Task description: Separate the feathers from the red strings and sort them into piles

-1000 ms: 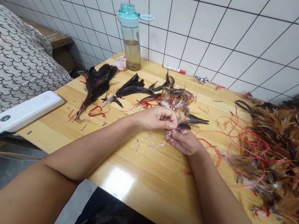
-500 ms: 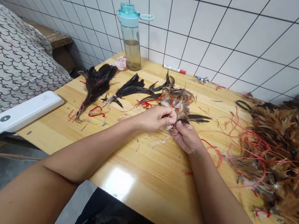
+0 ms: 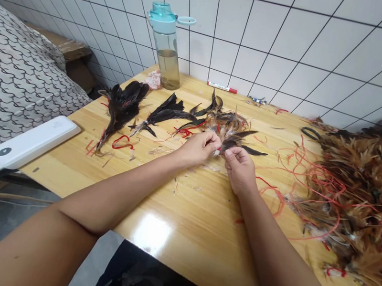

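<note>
My left hand (image 3: pixel 199 149) is closed in a pinch at the bound base of a small feather bundle, where a bit of red and white shows. Opposite it, my right hand (image 3: pixel 241 169) is also closed, thumb and forefinger pinching at the lower end of the same dark feathers (image 3: pixel 237 139). Their tips fan out up and to the right. Just behind my hands lies a pile of brown feathers (image 3: pixel 232 120) with red string in it. What exactly lies between the fingertips is partly hidden.
Black feather bunches (image 3: pixel 122 105) lie at left. A large heap of brown feathers (image 3: pixel 362 180) covers the right side, with tangled red string (image 3: pixel 316 175) beside it. Near the tiled wall stand a water bottle (image 3: pixel 166 57) and a red marker (image 3: pixel 222 87). A white power bank (image 3: pixel 35 140) overhangs the left edge.
My right hand has shifted up and slightly right, and its fingers have turned over. The dark feathers between the hands now spread wider. My left hand has moved slightly left and down.
</note>
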A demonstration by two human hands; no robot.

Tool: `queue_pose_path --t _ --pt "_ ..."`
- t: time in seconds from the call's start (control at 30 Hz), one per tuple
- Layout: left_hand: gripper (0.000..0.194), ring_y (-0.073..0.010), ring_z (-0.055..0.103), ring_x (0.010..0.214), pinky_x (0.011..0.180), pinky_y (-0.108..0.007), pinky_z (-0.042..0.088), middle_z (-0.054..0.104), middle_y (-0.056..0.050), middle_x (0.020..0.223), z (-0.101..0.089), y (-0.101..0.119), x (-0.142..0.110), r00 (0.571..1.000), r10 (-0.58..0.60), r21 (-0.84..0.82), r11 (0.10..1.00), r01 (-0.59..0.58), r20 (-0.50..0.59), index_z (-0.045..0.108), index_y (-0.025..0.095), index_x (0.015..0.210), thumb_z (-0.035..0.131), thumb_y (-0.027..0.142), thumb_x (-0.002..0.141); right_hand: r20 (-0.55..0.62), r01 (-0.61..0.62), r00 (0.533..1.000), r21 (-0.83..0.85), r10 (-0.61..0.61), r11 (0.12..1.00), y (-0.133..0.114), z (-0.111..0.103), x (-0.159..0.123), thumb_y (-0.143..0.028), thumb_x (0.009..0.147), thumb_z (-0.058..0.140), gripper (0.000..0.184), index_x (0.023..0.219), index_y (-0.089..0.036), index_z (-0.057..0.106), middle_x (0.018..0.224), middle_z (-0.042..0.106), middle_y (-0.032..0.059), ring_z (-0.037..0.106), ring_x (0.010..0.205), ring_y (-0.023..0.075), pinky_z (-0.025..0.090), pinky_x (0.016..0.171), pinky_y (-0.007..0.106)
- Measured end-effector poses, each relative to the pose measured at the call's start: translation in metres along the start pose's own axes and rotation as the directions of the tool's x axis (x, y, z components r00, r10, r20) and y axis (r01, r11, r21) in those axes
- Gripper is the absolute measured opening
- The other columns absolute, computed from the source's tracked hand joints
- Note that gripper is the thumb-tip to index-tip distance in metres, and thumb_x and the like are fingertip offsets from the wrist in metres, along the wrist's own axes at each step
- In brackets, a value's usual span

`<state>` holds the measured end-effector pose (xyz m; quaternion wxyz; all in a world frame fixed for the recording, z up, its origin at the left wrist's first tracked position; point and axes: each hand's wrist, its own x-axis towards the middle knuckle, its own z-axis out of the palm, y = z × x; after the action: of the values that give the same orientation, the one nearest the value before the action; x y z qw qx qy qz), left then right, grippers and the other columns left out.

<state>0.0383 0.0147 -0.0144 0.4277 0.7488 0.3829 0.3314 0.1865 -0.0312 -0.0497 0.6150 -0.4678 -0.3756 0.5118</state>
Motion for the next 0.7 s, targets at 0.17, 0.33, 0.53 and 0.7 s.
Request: queue_pose_path --t 0.17,0.33,0.53,0.7 --pt "0.011 -0.0119 0.05 0.072 0.071 -0.025 0.038 0.058 -0.001 0.076 0.004 -0.003 -0.001 0.997 0.045 0.215 0.976 -0.031 -0.06 0.053 0.015 0.078 0.046 0.019 0.086 -0.112 0.155 0.97 -0.409 -0.218 0.899 0.003 -0.002 -0.001 -0.037 0.075 0.066 0.019 0.077 -0.02 0.06 0.07 0.056 -0.0011 0.046 0.061 0.0118 0.039 0.059 0.026" --pt "0.011 -0.0136 0.052 0.074 0.073 -0.026 0.039 0.061 -0.003 0.078 0.011 -0.005 -0.004 0.994 0.109 0.336 0.937 -0.1 -0.009 0.055 0.016 0.078 0.046 0.015 0.085 0.053 0.23 0.966 -0.616 -0.252 0.754 0.006 -0.005 -0.001 -0.033 0.075 0.064 0.012 0.075 -0.021 0.066 0.076 0.061 0.0029 0.052 0.066 0.0155 0.043 0.066 0.031" --pt "0.012 -0.0131 0.054 0.073 0.07 -0.025 0.039 0.064 -0.002 0.078 0.01 -0.008 -0.002 0.997 0.047 0.299 0.952 -0.061 0.054 0.059 0.015 0.081 0.048 0.018 0.085 0.101 0.224 0.972 -0.679 -0.214 0.699 0.008 -0.008 0.002 -0.029 0.074 0.063 0.009 0.075 -0.021 0.067 0.077 0.062 0.0034 0.054 0.067 0.0164 0.043 0.069 0.032" --pt "0.014 -0.0119 0.055 0.073 0.069 -0.023 0.041 0.064 -0.002 0.078 0.006 -0.01 0.0 0.997 0.009 0.19 0.981 -0.024 0.079 0.061 0.014 0.083 0.05 0.021 0.085 0.144 0.25 0.966 -0.73 -0.214 0.636 0.007 -0.011 0.003 -0.028 0.079 0.057 0.011 0.076 -0.02 0.064 0.075 0.06 0.0026 0.053 0.068 0.0161 0.041 0.066 0.03"
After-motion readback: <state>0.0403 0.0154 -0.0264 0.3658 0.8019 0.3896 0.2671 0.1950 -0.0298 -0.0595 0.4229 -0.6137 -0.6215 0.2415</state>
